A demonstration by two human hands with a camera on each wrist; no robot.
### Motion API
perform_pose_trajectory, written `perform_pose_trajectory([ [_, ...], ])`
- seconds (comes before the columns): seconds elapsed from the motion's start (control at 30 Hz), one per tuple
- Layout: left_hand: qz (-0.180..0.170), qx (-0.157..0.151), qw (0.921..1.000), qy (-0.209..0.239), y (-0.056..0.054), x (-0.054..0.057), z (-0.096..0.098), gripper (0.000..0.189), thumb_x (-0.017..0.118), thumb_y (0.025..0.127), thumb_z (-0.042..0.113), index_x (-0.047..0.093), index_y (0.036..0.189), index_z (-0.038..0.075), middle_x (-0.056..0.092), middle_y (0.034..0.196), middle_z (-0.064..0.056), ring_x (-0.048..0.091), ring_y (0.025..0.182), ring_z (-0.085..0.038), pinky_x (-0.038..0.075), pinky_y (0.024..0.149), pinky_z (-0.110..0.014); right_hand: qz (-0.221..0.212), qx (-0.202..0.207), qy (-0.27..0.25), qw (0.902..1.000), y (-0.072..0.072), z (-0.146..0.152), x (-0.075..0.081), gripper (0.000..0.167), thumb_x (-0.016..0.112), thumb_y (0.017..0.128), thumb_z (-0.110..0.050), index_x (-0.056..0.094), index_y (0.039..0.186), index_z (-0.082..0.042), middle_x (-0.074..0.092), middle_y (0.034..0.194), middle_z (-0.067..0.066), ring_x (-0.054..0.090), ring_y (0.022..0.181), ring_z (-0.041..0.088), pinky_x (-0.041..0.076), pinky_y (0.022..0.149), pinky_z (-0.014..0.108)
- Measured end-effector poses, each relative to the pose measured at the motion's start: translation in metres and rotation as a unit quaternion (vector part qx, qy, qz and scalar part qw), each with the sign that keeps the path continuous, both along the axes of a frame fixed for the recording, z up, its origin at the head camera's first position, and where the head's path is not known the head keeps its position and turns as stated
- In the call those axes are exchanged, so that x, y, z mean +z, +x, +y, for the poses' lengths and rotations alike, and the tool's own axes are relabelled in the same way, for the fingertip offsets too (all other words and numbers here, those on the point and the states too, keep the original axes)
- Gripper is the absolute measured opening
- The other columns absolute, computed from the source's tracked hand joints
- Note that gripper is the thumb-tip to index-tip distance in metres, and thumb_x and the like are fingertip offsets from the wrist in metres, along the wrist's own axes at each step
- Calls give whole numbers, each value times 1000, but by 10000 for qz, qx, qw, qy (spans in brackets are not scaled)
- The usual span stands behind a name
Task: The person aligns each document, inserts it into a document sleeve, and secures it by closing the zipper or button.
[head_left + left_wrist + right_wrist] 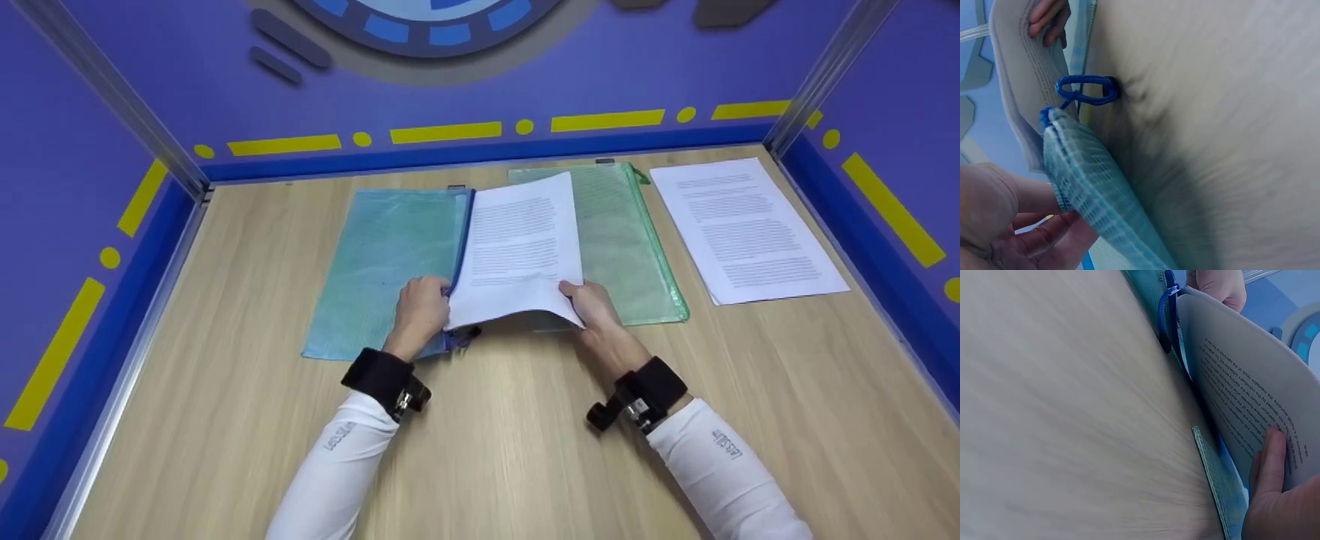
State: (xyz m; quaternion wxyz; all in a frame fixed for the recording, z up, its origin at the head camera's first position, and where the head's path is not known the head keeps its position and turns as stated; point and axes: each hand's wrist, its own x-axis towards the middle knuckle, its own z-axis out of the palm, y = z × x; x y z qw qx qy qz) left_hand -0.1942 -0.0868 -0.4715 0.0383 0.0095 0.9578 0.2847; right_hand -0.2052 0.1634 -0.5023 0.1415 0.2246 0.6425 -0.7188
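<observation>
The left hand [421, 306] grips the blue mesh pouch [382, 262]; the right hand [596, 307] pinches the printed sheets [521, 247], which could crumple against the zipper.

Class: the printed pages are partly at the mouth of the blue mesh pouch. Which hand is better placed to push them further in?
Probably the right hand: it grips the printed pages at their free corner. The left hand holds the blue mesh pouch open.

The mesh zip pouch [382, 262] is pale blue with a fine grid weave and a dark blue zip edge and pull loop [1086, 90]. The second mesh pouch [626, 240] is light green. The paper stack [521, 247] and the loose sheets [746, 229] are white with black print. The table [487, 435] is light wood grain.
</observation>
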Motion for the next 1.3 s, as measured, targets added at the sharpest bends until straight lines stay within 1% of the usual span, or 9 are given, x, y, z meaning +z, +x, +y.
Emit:
perform_pose_trajectory([
  [0.1,2,-41,10000,-11,0,-1,-1,25,49,89,-7,68,82,7,69,86,-9,50,71,-21,35,62,-30,-13,-41,-51,10000,1,-1,0,40,47,100,-12,49,137,5,65,95,-2,62,79,5,49,72,18],
  [0.2,47,-150,9999,30,0,-2,-2,25,45,87,-11,55,76,10,47,71,-5,35,65,-19,25,60,-30,-43,-166,-690,9975,2,0,-1,41,44,101,-8,44,139,7,64,94,-3,63,78,3,52,73,16],
  [0.3,33,-185,9997,122,2,-1,-4,31,45,89,-11,69,87,8,55,75,-6,37,67,-18,26,62,-30,-84,-411,-1396,9893,3,-1,-4,35,42,102,-4,44,135,8,63,91,-3,65,77,1,54,72,15],
  [0.37,-62,-144,9996,213,2,0,-4,38,44,92,-8,74,110,7,70,92,-13,49,71,-20,33,65,-30,-63,-495,-1477,9878,3,-2,-5,28,41,101,-2,47,127,7,64,88,-3,65,75,2,54,71,15],
  [0.47,-115,-11,9996,239,0,1,-3,42,46,94,-4,69,126,9,69,126,-15,67,98,-25,46,78,-31,14,-478,-1163,9921,3,-5,-5,24,43,101,-4,49,122,7,64,85,-3,65,74,3,54,70,15],
  [0.7,-24,-90,10000,-29,-2,1,-5,34,48,92,-6,75,109,6,73,103,-16,53,77,-23,37,68,-31,61,-22,218,9997,5,-2,-1,39,47,101,-15,49,136,4,64,103,1,63,84,6,50,74,19],
  [0.93,183,-203,9995,-125,-3,3,-7,31,51,90,-7,75,105,4,74,97,-14,65,84,-27,48,73,-35,190,313,843,9958,5,5,0,39,44,104,-19,52,137,0,67,107,5,65,88,9,50,77,21],
  [1.07,330,-279,9988,-224,-3,2,-6,22,50,90,-9,67,84,3,54,71,-6,43,67,-20,32,62,-32,225,515,1282,9902,6,6,4,41,42,105,-24,52,139,-3,65,115,10,64,96,15,49,80,24],
  [1.3,491,-329,9968,-541,1,-1,-3,27,49,92,-9,73,87,2,71,87,-17,61,74,-23,42,62,-32,523,687,1475,9853,9,0,10,41,41,106,-23,51,140,-2,64,123,16,63,100,19,49,80,25],
])
